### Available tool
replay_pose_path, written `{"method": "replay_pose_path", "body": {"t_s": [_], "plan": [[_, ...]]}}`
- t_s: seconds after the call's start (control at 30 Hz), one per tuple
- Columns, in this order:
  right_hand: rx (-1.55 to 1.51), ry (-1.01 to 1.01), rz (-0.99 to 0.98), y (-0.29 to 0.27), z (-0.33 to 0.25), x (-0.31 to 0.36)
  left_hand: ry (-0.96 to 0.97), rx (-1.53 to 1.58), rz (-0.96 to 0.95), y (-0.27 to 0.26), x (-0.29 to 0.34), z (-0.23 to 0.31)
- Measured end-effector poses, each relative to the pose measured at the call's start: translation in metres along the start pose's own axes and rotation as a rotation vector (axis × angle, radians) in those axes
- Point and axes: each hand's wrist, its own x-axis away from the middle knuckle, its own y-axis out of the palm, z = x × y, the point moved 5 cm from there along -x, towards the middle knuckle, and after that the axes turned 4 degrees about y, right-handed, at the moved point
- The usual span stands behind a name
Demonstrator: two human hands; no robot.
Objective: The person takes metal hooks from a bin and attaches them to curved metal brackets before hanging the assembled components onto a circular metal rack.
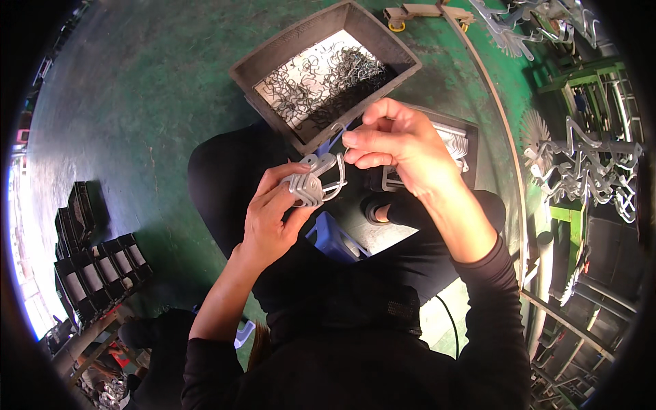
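Note:
My left hand (268,217) is closed around a small stack of light grey metal brackets (307,190) with round holes and curved prongs. The prongs point toward my other hand. My right hand (408,145) pinches a thin bent wire hook (337,128) between thumb and fingers, just above the far end of the stack. Part of the hook is hidden by the fingertips. Beyond both hands, a dark plastic bin (247,89) holds many loose, dark wire hooks (352,72) on a white sheet.
A second dark bin (470,130) with stacked grey metal parts (452,145) stands right of my hand. A blue stool (335,239) shows between my legs. Metal parts hang on racks (581,164) at the right. Black boxes (102,273) stand left, near another person (160,348).

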Motion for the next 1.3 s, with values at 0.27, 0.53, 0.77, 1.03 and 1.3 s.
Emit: {"method": "replay_pose_path", "body": {"t_s": [0.27, 0.53, 0.77, 1.03, 1.3], "plan": [[-0.117, -0.463, 0.155, 0.009, -0.003, 0.055, -0.466, 0.901, 0.088, 0.006, 0.013, -0.031], [-0.008, -0.798, 0.213, 0.008, -0.011, 0.083, -0.496, 0.920, 0.227, -0.027, -0.025, -0.026], [0.114, -0.890, 0.262, 0.005, 0.001, 0.058, -0.311, 0.571, 0.272, -0.039, -0.060, 0.022], [0.169, -0.946, 0.270, 0.013, 0.001, 0.037, -0.263, 0.549, 0.394, -0.047, -0.068, 0.030], [0.587, -1.067, 0.443, 0.022, -0.005, 0.008, -0.327, 0.429, 0.451, -0.048, -0.078, 0.011]]}}
